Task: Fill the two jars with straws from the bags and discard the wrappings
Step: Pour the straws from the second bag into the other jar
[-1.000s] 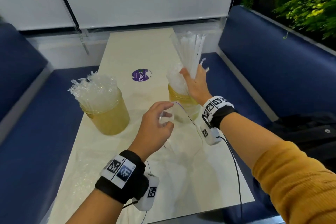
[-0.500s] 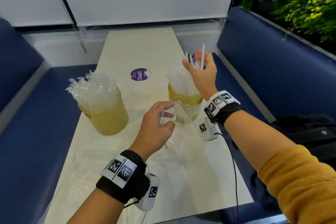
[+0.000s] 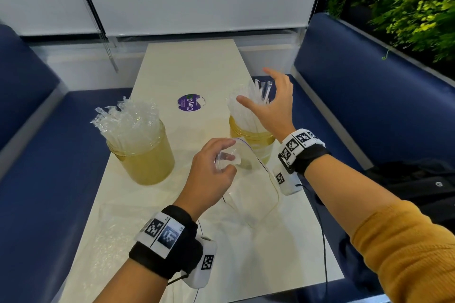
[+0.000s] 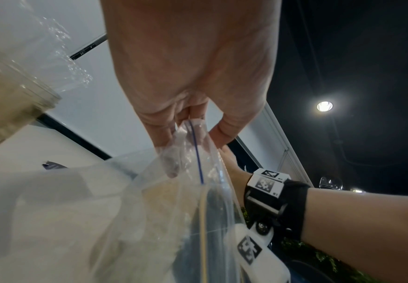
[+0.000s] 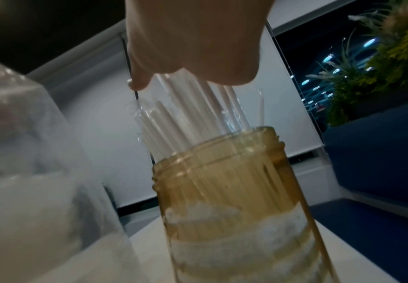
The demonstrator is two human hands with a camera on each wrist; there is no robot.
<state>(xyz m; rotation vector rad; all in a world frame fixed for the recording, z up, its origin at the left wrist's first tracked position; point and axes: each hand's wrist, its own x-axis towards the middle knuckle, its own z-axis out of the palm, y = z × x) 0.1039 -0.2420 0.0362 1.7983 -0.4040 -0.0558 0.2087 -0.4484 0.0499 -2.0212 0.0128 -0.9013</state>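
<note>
Two amber jars stand on the pale table (image 3: 192,66). The left jar (image 3: 145,157) is packed with wrapped straws (image 3: 125,118). In the right jar (image 3: 251,135) (image 5: 234,191) stand more wrapped straws (image 3: 256,96) (image 5: 186,114). My right hand (image 3: 268,101) hovers over their tops with fingers spread, holding nothing. My left hand (image 3: 214,170) pinches the top edge of a clear zip bag (image 3: 251,194) (image 4: 198,201) just in front of the right jar. The bag hangs down to the table and looks empty.
Another flat clear bag (image 3: 115,236) lies on the table near the front left. A purple round sticker (image 3: 188,103) sits between the jars farther back. Blue benches (image 3: 369,106) flank the table, with a black bag (image 3: 418,182) on the right one.
My right hand lowered a bundle of straws into the right jar, let go and spread its fingers above them. My left hand kept its pinch on the bag.
</note>
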